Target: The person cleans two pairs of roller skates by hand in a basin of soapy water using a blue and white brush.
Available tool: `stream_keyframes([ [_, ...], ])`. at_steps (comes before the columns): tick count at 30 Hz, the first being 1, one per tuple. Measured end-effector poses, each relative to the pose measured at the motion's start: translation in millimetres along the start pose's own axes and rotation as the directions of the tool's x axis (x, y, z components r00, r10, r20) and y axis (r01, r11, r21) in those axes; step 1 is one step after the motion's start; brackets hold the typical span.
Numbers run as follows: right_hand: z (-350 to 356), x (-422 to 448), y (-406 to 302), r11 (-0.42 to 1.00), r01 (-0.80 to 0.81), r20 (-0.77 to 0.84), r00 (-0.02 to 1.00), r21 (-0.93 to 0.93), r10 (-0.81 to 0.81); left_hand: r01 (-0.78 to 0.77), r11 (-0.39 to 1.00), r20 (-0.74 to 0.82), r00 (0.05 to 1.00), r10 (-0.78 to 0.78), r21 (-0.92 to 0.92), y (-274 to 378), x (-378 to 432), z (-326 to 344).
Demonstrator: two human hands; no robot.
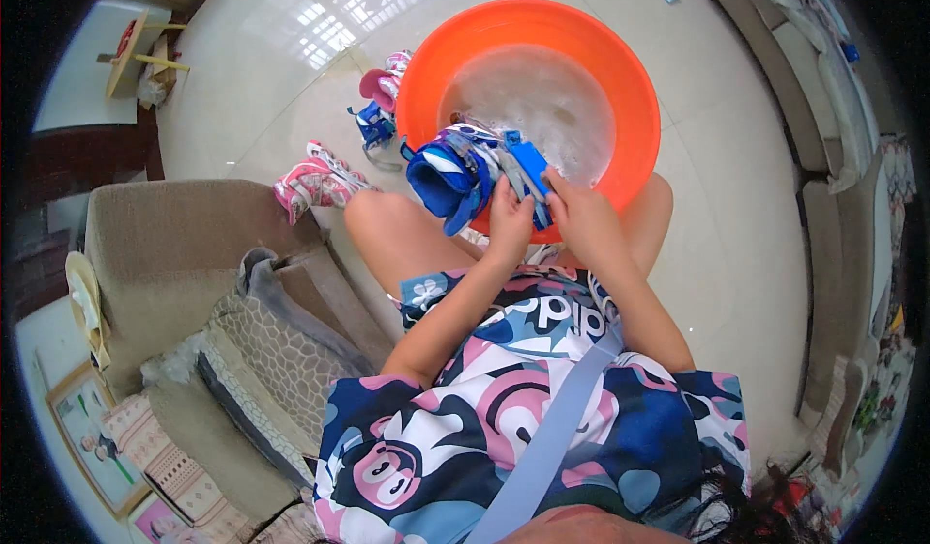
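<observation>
A blue, white and grey inline skate (454, 173) is held tilted over the near left rim of an orange plastic basin (632, 101), its open cuff facing me. My left hand (511, 217) grips the skate's near side by the grey parts. In my right hand (585, 210) is the end of a flat bright-blue plastic piece (529, 162), lying along the skate; whether it is a brush or part of the skate I cannot tell. Cloudy, foamy water (538, 101) lies in the basin. The skate's far end, near the water, is partly hidden.
Pink-and-white inline skates (320, 181) and a blue skate part (375, 124) lie on the tiled floor left of the basin. A brown sofa (182, 231) with cushions (290, 333) stands at left. Another sofa (835, 268) runs along the right. A small stool (127, 53) lies at upper left.
</observation>
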State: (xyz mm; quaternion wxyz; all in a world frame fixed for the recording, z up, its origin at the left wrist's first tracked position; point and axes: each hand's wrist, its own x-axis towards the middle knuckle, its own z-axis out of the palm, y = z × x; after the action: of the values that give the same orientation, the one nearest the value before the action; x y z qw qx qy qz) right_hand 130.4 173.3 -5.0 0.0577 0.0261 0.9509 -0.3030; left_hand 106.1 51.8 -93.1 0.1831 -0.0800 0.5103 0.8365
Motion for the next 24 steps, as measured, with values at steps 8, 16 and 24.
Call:
stream_keyframes([
  [8, 13, 18, -4, 1.000, -0.029, -0.093, 0.995, -0.012, 0.027, -0.018, 1.000, 0.036, 0.999, 0.017, 0.014, 4, -3, 4],
  [16, 2, 10, -17, 0.990, -0.118, 0.048, 0.991, -0.080, 0.122, 0.016, 0.999, 0.055, 0.998, -0.018, 0.028, 8, -3, 2],
  [24, -28, 7, -53, 0.967, -0.162, 0.190, 0.961, -0.199, 0.200, 0.020, 1.000, 0.072, 0.997, -0.020, 0.007, 0, -1, -10],
])
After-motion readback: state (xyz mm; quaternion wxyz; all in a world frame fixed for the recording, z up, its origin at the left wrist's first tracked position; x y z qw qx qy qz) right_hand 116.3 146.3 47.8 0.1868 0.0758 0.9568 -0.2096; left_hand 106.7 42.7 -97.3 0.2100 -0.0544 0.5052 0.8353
